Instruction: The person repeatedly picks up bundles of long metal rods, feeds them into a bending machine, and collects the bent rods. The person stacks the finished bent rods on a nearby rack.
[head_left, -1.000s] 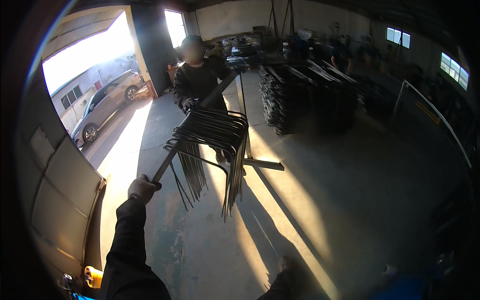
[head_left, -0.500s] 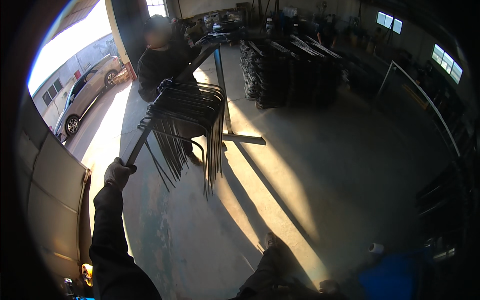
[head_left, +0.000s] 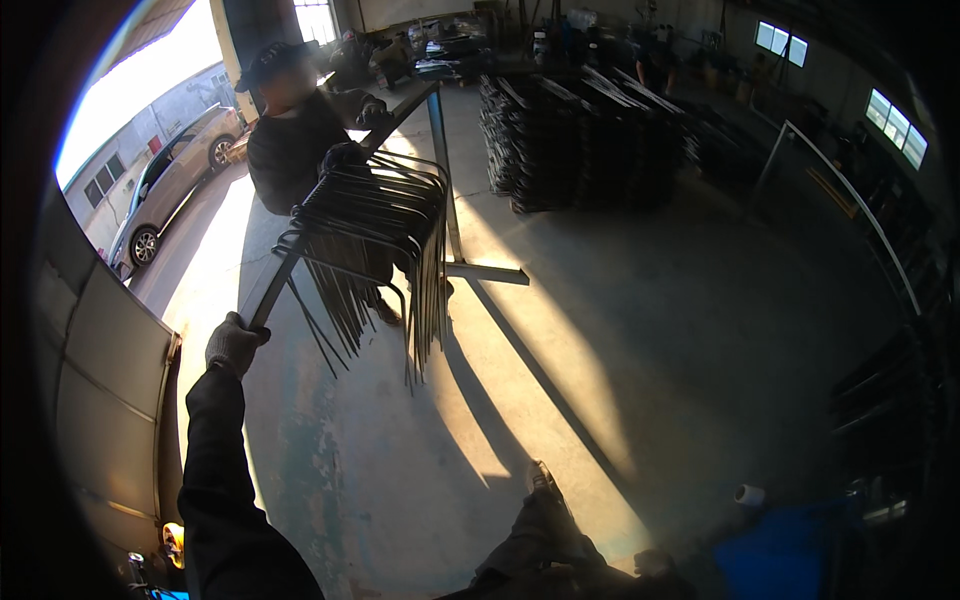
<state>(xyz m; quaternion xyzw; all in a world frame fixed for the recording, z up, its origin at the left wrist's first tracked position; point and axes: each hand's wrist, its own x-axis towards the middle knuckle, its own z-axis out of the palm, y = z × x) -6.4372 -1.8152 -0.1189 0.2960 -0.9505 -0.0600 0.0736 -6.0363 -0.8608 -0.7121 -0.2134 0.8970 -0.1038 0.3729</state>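
My left hand, in a grey work glove, is closed around the near end of a flat metal bar. The bar slopes up and away to the top of a metal stand. Many dark bent rods hang over the bar in a tight row, legs pointing down. Across from me a person in dark clothes stands behind the bar, one gloved hand at the rods and the other near the bar's far end. A dim shape at the lower edge may be my right hand; its fingers cannot be made out.
The stand's foot rests on the sunlit concrete floor. Behind it are tall stacks of dark metal parts. A metal door panel is at left, and a car outside. A blue object lies lower right.
The other person has shifted left and leaned, with a hand now showing near the bar's far end. My left hand keeps its hold; my foot and leg have moved slightly.
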